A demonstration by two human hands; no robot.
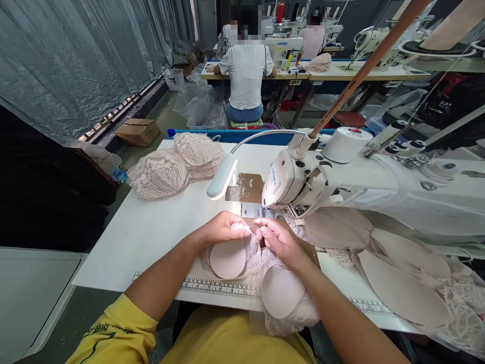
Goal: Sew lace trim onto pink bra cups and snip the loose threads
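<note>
A pale pink lace bra (252, 258) with two smooth cups lies across the table's front edge, its right part hanging over. My left hand (223, 230) is closed on the upper lace edge above the left cup. Close by, my right hand (278, 240) is closed in a pinch, fingertips almost meeting my left thumb. A thin dark sliver shows at those fingertips, too small to name. Both hands are just in front of the needle area of a white sewing machine (288, 177), whose presser foot is partly hidden.
Stacked lace cups (178, 164) lie at the table's back left. More bra pieces (401, 285) are heaped at right under the machine arm. A gooseneck lamp (222, 177) hangs over the sewing area. A printed ruler (220, 289) runs along the front edge. Ahead, a person (246, 76) sits at another machine.
</note>
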